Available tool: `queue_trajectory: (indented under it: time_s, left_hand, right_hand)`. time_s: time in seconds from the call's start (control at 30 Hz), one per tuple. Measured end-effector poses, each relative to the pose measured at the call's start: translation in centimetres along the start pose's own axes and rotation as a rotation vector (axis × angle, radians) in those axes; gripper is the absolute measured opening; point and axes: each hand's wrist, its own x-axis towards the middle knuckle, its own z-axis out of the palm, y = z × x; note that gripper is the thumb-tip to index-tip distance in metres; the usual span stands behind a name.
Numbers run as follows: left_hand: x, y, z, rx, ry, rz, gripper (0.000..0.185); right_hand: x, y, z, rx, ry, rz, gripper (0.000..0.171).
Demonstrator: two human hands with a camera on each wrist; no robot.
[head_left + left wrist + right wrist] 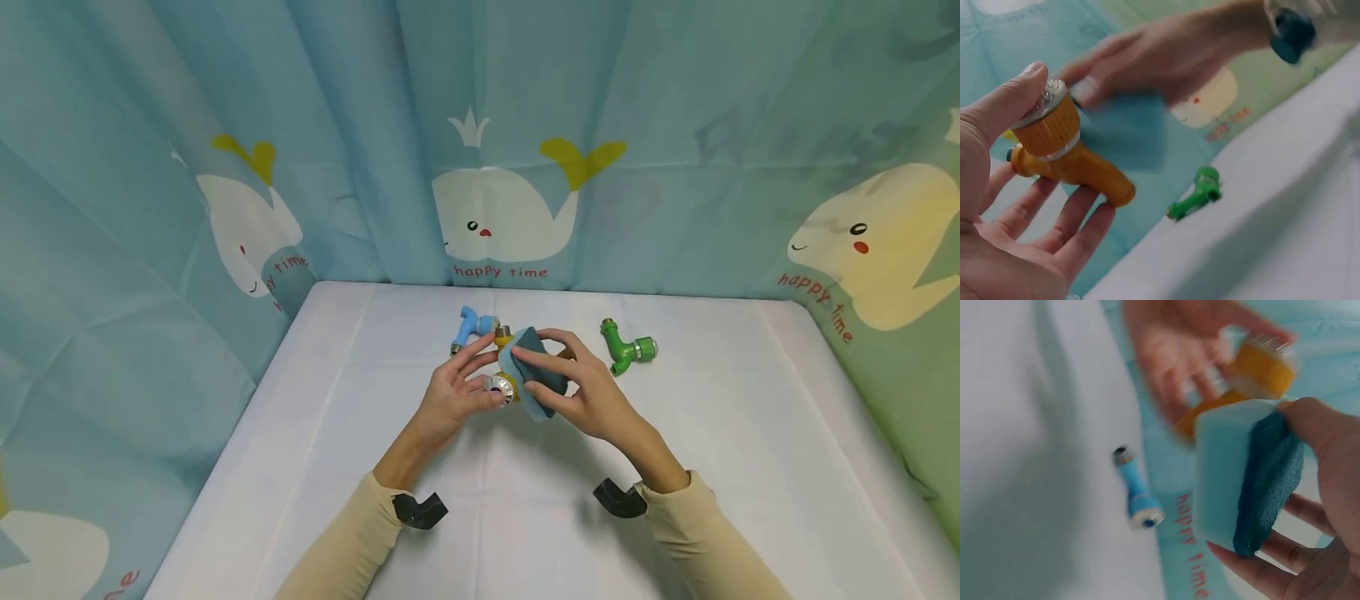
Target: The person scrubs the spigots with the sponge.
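Note:
My left hand (455, 397) holds a yellow-orange faucet (1088, 167) above the table, thumb on its clear round knob (1049, 119) and fingers under the body. The faucet's threaded metal end (503, 332) points away in the head view. In my right hand (588, 383) is a blue sponge (1225, 469) with a darker, rough scouring side, gripped between thumb and fingers. Its paler side faces the faucet and overlaps it in the head view. The sponge is blurred in the left wrist view.
A blue faucet (469, 327) lies on the white table (360, 433) just beyond my left hand. To the right of my right hand lies a green faucet (628, 347). A curtain with whale prints (510, 217) hangs along the table's back and sides.

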Motion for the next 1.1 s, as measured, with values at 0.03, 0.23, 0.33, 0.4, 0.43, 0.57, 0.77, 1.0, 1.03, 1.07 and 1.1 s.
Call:
queue_trajectory:
  time_s: [0.03, 0.23, 0.33, 0.4, 0.43, 0.57, 0.77, 1.0, 1.03, 1.07, 1.1]
  left_hand:
    - [0.1, 0.0, 0.0, 0.001, -0.001, 0.000, 0.098]
    - [0.4, 0.3, 0.0, 0.029, 0.009, -0.003, 0.101]
    - [0.7, 0.4, 0.2, 0.023, 0.023, 0.000, 0.103]
    - [0.8, 0.4, 0.3, -0.012, 0.036, -0.012, 0.105]
    - [0.8, 0.4, 0.3, -0.036, 0.048, -0.019, 0.105]
    - [0.8, 0.2, 0.2, -0.161, 0.080, -0.030, 0.097]
    - [0.8, -0.3, 0.0, -0.116, 0.019, -0.020, 0.072]
    - [0.5, -0.5, 0.1, -0.089, 0.008, -0.052, 0.069]
    - [0.5, -0.4, 0.2, -0.078, 0.018, -0.051, 0.063]
    - [0.5, -0.4, 0.2, -0.062, 0.030, -0.049, 0.060]
    - [0.5, -0.3, 0.4, -0.029, 0.053, -0.048, 0.057]
  right_hand:
    - [-0.1, 0.1, 0.1, -0.011, -0.008, -0.013, 0.051]
    - [-0.8, 0.5, 0.4, -0.052, 0.041, 0.014, 0.050]
    - [-0.8, 0.5, 0.4, -0.020, 0.020, 0.015, 0.050]
    - [-0.9, 0.7, 0.4, -0.035, -0.014, 0.004, 0.049]
    - [-1.1, 0.8, 0.4, -0.046, -0.025, 0.005, 0.048]
    - [-1.8, 1.5, 0.1, -0.078, 0.003, 0.038, 0.048]
    - [-2.4, 2.0, -0.5, -0.047, 0.067, 0.087, 0.050]
    - [-2.7, 2.2, -0.8, -0.027, 0.059, 0.120, 0.051]
    - [-2.6, 2.1, -0.9, -0.022, 0.060, 0.121, 0.051]
    - [-2.6, 2.1, -0.9, -0.016, 0.062, 0.118, 0.052]
    - [-2.5, 2.0, -1.0, -0.010, 0.065, 0.114, 0.052]
